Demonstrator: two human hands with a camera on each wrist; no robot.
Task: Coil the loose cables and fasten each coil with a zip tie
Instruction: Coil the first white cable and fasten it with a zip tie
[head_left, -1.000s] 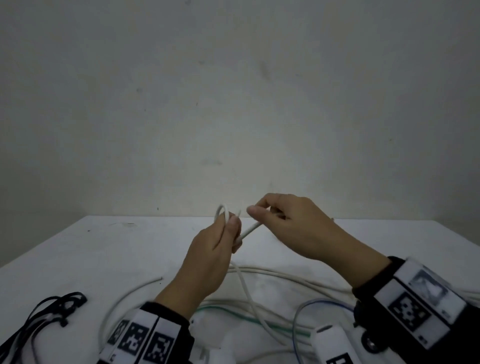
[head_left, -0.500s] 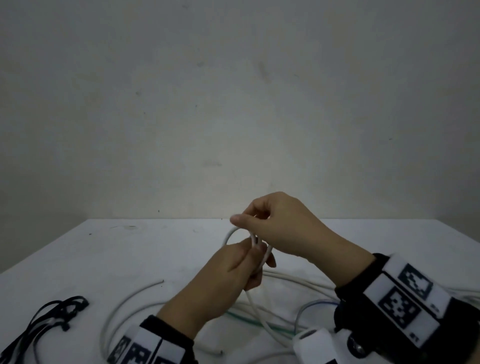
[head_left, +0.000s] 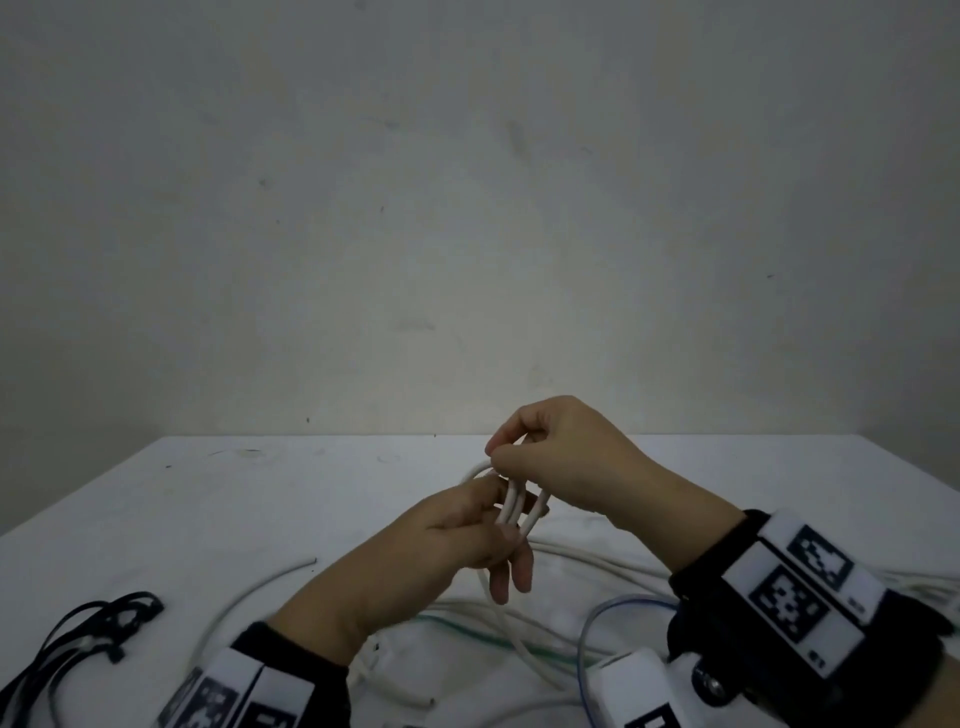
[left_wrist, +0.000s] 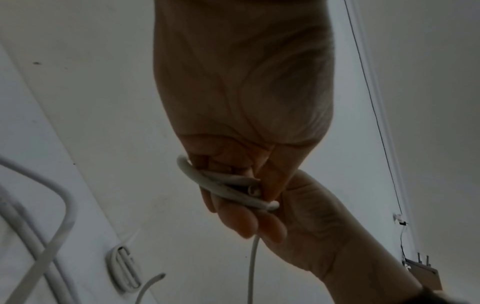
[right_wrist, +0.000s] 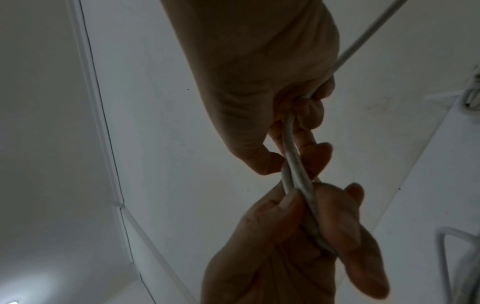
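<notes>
Cable (head_left: 511, 506), white and folded into a few short loops, sits above the table (head_left: 218, 499), held between both hands. The left hand (head_left: 452, 535) pinches the lower part of the loops between thumb and fingers, two fingers pointing down past them. The right hand (head_left: 561, 457), just above the left, has its thumb and curled fingers closed around the top of the loops. More loose cables (head_left: 571, 561) lie on the table beneath the hands, and a black bundle (head_left: 98, 629) rests well off to the left of them.
</notes>
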